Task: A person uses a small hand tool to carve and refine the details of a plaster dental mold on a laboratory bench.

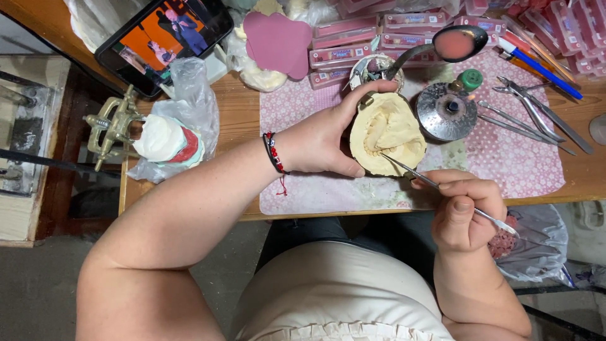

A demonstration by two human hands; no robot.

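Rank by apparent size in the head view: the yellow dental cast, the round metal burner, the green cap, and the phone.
1. Phone, though the frame edge crops it.
2. Yellow dental cast, held in the left hand.
3. Round metal burner.
4. Green cap, clearly smallest.

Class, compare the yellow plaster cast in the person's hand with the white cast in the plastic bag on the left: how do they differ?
The yellow plaster cast is held up by the left hand and bare; the white cast lies untouched on the desk inside a clear plastic bag. The yellow one is being worked with a thin metal tool held in the right hand; the white one carries a red layer. Both are dental models.
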